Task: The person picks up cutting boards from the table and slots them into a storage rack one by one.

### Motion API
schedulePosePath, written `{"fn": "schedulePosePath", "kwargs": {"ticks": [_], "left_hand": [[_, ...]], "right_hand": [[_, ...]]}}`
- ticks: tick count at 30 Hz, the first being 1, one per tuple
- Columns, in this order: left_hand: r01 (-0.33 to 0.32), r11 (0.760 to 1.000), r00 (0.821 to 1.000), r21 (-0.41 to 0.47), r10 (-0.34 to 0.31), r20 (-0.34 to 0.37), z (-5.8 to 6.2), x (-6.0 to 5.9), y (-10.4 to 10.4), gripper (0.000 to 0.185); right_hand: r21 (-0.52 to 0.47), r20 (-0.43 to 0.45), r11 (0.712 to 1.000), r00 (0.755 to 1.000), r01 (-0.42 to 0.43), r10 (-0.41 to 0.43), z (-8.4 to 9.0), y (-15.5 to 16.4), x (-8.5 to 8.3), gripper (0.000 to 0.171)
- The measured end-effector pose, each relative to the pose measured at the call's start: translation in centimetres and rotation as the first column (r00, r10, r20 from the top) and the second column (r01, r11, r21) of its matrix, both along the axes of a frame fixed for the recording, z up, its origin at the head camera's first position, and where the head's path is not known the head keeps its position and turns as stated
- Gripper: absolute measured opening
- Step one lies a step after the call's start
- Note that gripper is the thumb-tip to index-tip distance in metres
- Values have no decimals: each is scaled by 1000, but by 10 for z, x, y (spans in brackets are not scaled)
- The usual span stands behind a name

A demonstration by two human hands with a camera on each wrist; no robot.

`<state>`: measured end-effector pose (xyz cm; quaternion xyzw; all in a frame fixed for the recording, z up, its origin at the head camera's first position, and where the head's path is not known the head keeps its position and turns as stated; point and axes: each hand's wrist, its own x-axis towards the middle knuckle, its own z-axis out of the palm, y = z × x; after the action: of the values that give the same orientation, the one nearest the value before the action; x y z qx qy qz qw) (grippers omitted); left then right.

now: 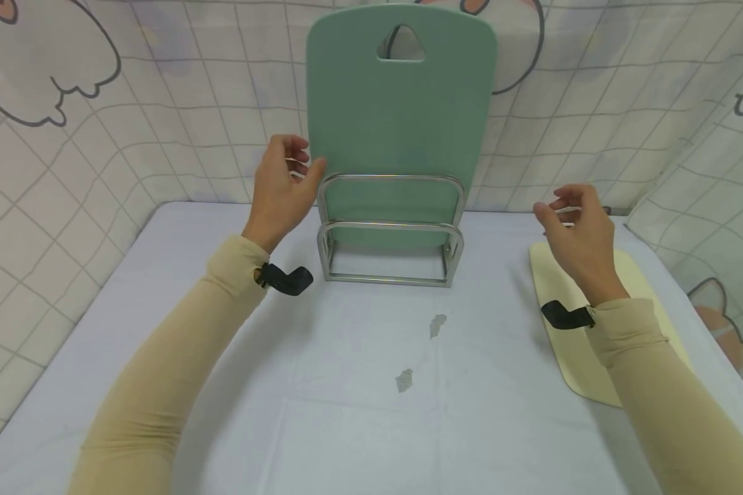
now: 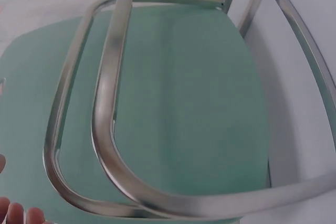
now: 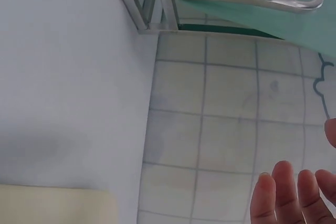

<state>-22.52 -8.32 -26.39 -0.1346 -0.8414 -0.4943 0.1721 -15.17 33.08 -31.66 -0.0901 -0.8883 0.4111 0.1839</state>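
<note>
The green board point(image 1: 402, 117) stands upright in the metal rack point(image 1: 391, 225), behind both visible loops, its cut-out handle at the top. The rack rests at the far side of the table point(image 1: 347, 433), near the grid-patterned cloth point(image 1: 223, 89). The left hand point(image 1: 287, 189) is at the green board's left edge, thumb toward it, fingers partly open and loosely bent; no grip is seen, and I cannot tell whether the thumb makes contact. The right hand point(image 1: 576, 237) is in the air, well apart from the rack, fingers slightly bent and spread from the thumb, with hold of nothing. Below it, the yellow board point(image 1: 569, 357) lies flat at the table's right side, partly covered from sight by the right sleeve point(image 1: 669, 385). Two grey patches point(image 1: 437, 326) mark the table in front of the rack.
</note>
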Motion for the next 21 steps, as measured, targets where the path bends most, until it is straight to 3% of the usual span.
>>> {"fn": "schedulePosePath", "kwargs": {"ticks": [14,21], "left_hand": [[41,995,999,96,-43,15,-10,17,9,41],[68,982,997,178,-74,31,-12,26,16,39]], "right_hand": [[-110,-33,993,998,41,-45,-17,23,24,32],[-128,15,987,995,99,-98,-18,37,38,35]]}}
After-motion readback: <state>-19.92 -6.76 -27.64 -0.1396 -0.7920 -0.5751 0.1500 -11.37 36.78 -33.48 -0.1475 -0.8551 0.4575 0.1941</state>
